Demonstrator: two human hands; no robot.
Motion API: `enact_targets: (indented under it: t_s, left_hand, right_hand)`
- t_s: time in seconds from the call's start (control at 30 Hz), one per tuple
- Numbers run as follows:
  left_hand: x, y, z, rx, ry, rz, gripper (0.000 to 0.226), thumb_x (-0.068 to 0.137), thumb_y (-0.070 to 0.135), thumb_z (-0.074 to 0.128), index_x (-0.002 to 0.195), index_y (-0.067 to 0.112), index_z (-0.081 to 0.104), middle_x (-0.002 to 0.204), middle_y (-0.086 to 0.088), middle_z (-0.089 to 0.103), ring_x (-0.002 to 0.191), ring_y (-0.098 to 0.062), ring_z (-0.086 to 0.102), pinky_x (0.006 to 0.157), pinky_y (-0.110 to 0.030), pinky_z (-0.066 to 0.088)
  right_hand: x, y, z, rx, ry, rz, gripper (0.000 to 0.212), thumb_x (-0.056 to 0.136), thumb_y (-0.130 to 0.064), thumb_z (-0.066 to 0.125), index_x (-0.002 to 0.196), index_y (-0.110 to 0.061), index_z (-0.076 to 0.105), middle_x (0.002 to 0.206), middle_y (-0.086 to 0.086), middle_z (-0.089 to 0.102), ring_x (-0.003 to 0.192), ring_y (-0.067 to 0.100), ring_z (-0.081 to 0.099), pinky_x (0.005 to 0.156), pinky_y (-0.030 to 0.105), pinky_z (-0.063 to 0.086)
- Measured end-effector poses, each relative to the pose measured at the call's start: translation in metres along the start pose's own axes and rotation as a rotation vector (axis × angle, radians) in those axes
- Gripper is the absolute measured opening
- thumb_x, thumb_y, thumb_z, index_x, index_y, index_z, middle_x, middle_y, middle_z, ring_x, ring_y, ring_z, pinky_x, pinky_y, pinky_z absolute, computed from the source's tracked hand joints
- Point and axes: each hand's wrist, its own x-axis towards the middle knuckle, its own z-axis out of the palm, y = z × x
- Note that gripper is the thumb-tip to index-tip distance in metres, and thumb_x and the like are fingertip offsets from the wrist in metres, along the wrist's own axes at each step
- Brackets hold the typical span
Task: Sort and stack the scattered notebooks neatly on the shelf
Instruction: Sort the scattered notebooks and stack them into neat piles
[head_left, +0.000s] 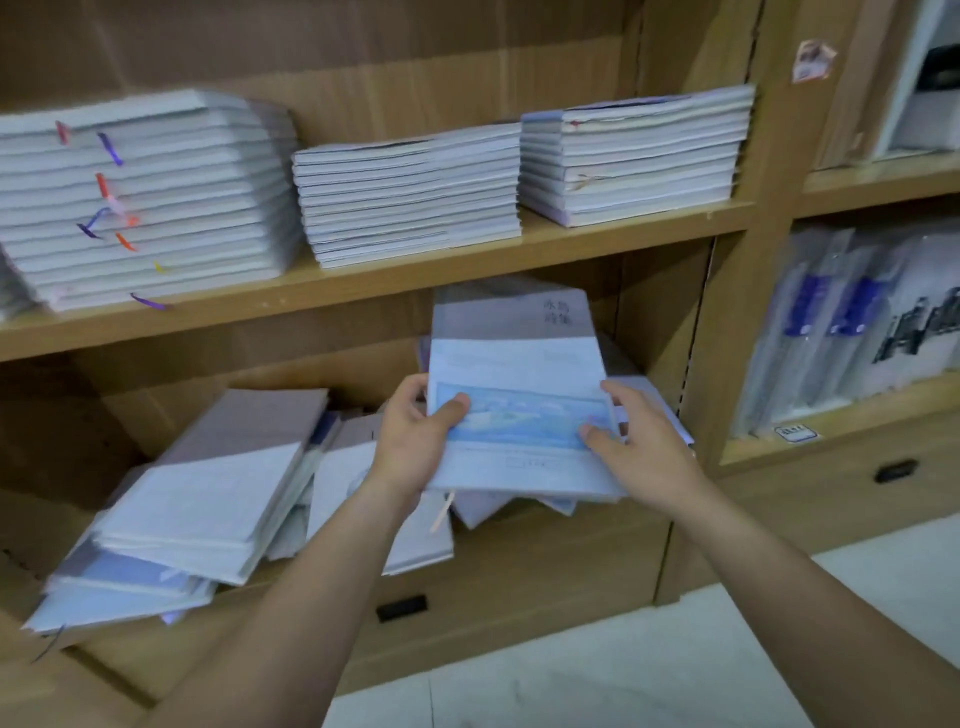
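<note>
A notebook (519, 364) with a grey top band and a pale blue picture is held up in front of the lower shelf (519, 535). My left hand (415, 436) grips its left edge, thumb on the cover. My right hand (634, 441) holds its right edge, thumb on the cover. More notebooks (524, 506) lie under it. A loose, slanted pile of notebooks (197, 499) lies on the left of that shelf, and others (343, 483) lie askew in the middle.
The upper shelf (415, 270) carries three neat stacks: a tall one (140, 197) with coloured ribbons, a middle one (410, 192) and a right one (634, 156). A wooden upright (748, 260) divides off packaged goods (852, 322). Drawers (519, 587) and pale floor lie below.
</note>
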Motion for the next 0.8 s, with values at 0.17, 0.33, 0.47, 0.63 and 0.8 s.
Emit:
enact_targets:
  t_s: [0.17, 0.33, 0.47, 0.63, 0.8]
  left_hand:
    - [0.057, -0.016, 0.071, 0.098, 0.071, 0.008, 0.021, 0.090, 0.017, 0.072, 0.099, 0.009, 0.055, 0.091, -0.007, 0.068, 0.082, -0.025, 0.067, 0.068, -0.033, 0.053]
    - [0.058, -0.031, 0.103, 0.242, -0.134, -0.002, 0.042, 0.089, 0.016, 0.073, 0.118, 0.019, 0.042, 0.108, -0.004, 0.067, 0.086, -0.023, 0.069, 0.074, -0.044, 0.059]
    - [0.037, -0.055, 0.100, 0.628, -0.298, 0.182, 0.041, 0.080, 0.042, 0.072, 0.115, 0.028, 0.057, 0.111, 0.006, 0.063, 0.088, -0.017, 0.066, 0.078, -0.039, 0.056]
    - [0.043, -0.059, 0.101, 0.651, -0.227, 0.195, 0.045, 0.085, 0.031, 0.076, 0.127, 0.025, 0.062, 0.120, 0.003, 0.062, 0.086, -0.015, 0.065, 0.082, -0.041, 0.055]
    - [0.035, -0.062, 0.091, 0.692, -0.302, 0.178, 0.065, 0.090, 0.039, 0.069, 0.147, 0.019, 0.046, 0.134, 0.004, 0.051, 0.098, -0.015, 0.061, 0.089, -0.036, 0.052]
  right_hand:
    - [0.017, 0.034, -0.006, -0.107, 0.032, 0.082, 0.063, 0.098, -0.043, 0.056, 0.153, -0.024, 0.034, 0.157, 0.004, 0.023, 0.141, 0.026, 0.033, 0.106, 0.035, 0.036]
    - [0.033, 0.057, 0.004, -0.334, -0.172, 0.019, 0.065, 0.097, -0.058, 0.046, 0.155, -0.034, 0.029, 0.164, -0.005, 0.016, 0.149, 0.025, 0.015, 0.116, 0.040, 0.023]
    - [0.042, 0.073, 0.010, -0.346, -0.236, 0.000, 0.068, 0.098, -0.057, 0.044, 0.158, -0.036, 0.019, 0.166, -0.006, 0.012, 0.151, 0.022, 0.011, 0.119, 0.038, 0.020]
    - [0.046, 0.075, 0.008, -0.358, -0.230, -0.012, 0.070, 0.097, -0.062, 0.044, 0.158, -0.036, 0.021, 0.166, -0.006, 0.015, 0.150, 0.023, 0.013, 0.118, 0.037, 0.021]
    - [0.040, 0.064, 0.005, -0.385, -0.230, -0.020, 0.064, 0.097, -0.050, 0.049, 0.155, -0.029, 0.031, 0.162, -0.003, 0.025, 0.146, 0.027, 0.021, 0.115, 0.037, 0.025]
